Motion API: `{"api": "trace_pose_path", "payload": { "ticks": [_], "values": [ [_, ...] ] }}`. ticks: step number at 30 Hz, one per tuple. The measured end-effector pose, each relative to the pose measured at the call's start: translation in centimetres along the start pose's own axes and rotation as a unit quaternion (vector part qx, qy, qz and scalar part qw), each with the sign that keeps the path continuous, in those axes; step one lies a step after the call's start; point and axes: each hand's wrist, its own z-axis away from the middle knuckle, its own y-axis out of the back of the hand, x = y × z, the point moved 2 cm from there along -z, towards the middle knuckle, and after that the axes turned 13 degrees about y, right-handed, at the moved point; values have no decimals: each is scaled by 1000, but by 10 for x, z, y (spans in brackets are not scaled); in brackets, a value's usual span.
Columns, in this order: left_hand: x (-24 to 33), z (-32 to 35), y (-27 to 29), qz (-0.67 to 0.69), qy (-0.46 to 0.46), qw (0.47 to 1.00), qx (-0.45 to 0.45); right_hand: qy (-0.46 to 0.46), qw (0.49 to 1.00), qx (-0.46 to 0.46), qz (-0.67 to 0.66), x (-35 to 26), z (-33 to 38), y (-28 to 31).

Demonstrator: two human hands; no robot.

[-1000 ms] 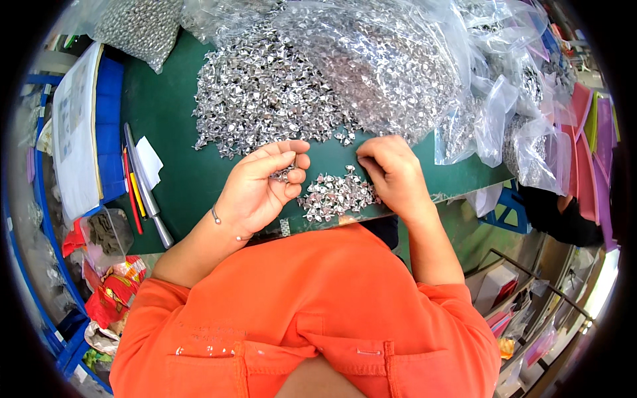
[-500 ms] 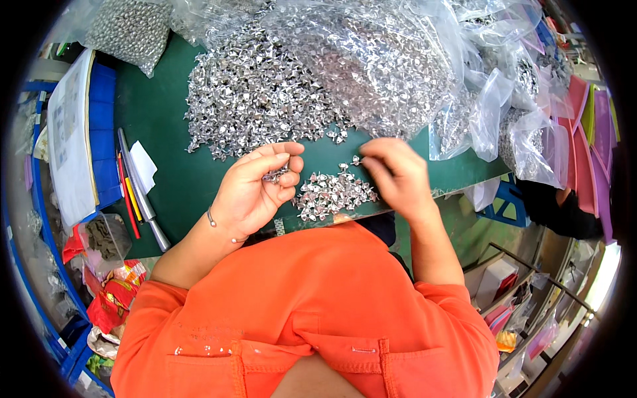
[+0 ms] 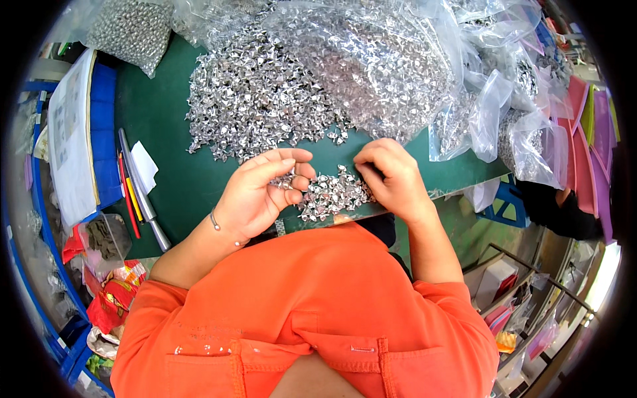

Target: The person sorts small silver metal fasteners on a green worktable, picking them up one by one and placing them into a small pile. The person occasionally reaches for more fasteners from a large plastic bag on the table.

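Observation:
A small heap of shiny silver metal pieces (image 3: 335, 196) lies near the front edge of the green table (image 3: 159, 119). Left of it, my left hand (image 3: 255, 186) is cupped with curled fingers around several of the same silver metal pieces (image 3: 285, 179). My right hand (image 3: 393, 178) is at the heap's right side, its thumb and fingertips pinched together; whatever is between them is too small or hidden to make out. Behind both hands spreads a far larger pile of such pieces (image 3: 259, 99), with a few lying loose at its front.
A clear plastic bag (image 3: 398, 66) of pieces covers the large pile's right part. More plastic bags (image 3: 511, 99) stand at the right. A bag of silver beads (image 3: 129, 33) sits back left. Pens (image 3: 129, 192), a metal tapered rod (image 3: 146, 199) and blue bins (image 3: 103, 132) line the left.
My right hand has moved slightly left and its fingers have drawn together at the small heap. The left hand has shifted slightly right and down, towards the heap, still holding its pieces.

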Motion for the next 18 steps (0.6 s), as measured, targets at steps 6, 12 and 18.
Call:
{"api": "trace_pose_path", "payload": {
  "ticks": [6, 12, 18],
  "values": [
    [-5, -3, -16, -28, 38, 999, 7, 49, 984, 38, -167, -32, -28, -3],
    [-5, 2, -1, 10, 57, 998, -14, 76, 997, -32, 1, 2, -19, -7],
    [-3, 2, 1, 46, 59, 997, -15, -34, 996, 77, 13, -1, -12, 6]
  ]
}}
